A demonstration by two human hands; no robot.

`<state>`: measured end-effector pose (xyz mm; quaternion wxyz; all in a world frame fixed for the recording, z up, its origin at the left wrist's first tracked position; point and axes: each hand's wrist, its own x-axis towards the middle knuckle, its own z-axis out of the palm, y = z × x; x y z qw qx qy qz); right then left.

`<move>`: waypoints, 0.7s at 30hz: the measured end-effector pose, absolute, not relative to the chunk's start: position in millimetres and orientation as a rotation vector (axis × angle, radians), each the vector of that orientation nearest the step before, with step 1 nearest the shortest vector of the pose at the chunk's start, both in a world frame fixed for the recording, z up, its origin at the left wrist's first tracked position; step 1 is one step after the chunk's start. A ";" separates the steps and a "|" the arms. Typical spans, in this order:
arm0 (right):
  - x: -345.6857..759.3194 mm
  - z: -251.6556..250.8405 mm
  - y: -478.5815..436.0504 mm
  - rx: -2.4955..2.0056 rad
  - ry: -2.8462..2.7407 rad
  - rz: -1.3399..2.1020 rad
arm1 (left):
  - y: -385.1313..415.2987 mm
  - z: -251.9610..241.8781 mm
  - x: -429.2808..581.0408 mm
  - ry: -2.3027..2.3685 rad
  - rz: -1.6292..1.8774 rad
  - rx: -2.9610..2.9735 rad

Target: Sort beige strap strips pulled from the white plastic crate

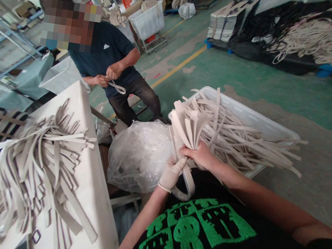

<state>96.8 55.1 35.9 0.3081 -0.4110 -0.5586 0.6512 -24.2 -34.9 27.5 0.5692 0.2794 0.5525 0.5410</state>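
Note:
In the head view my right hand [200,154], bare, is closed around a fanned bundle of beige fabric strips [189,124]. My left hand [172,173], in a pale thin glove, pinches a strip [187,181] that loops down in front of my black shirt. Both hands are close together, the left just below the bundle. Behind them stands a white plastic crate [249,110] heaped with more strips [238,141], some hanging over its rim. The lower ends of the bundle are partly hidden by my fingers.
On the left, a white table [95,209] carries a spread pile of strips [44,164]. A clear plastic bag [139,154] bulges between table and crate. Across from me a person [105,49] handles a strip. Pallets of cords [328,38] stand at the back right.

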 end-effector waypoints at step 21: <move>148.9 128.5 94.0 -0.972 -1.923 1.607 | -15.0 71.0 -8.5 1.165 1.117 0.844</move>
